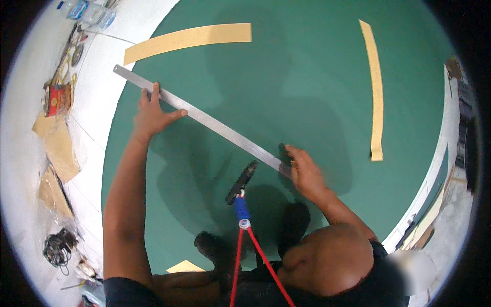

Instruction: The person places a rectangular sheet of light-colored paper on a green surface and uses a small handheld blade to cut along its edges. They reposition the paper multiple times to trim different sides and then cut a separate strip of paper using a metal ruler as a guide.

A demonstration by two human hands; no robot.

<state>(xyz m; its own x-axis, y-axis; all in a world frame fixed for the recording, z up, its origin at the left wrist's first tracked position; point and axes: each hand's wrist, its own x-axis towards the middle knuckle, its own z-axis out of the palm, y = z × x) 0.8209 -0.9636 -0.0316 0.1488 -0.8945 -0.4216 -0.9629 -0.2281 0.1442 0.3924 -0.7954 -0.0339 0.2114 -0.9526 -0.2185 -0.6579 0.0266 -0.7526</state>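
A long metal ruler [220, 125] lies slantwise over a dark green sheet [317, 66], from the upper left down to the middle right. My left hand [153, 115] rests on its upper part with fingers spread, fingertips on the metal and thumb at the near edge. At the lower right end, my right hand [307, 176] has its fingers curled at the ruler, covering that tip; the hand is slightly blurred. A red cord [261, 256] with a blue binding and black clip [241, 182] hangs in front, below the ruler.
One tan strip [194, 37] lies beyond the ruler, another [377, 92] stretches along the right. Left of the sheet, on white tiles, are a plastic bottle [89, 13], a red box [57, 100], brown sheets [60, 151] and a black cable bundle [57, 250]. My bent knee [332, 258] is near.
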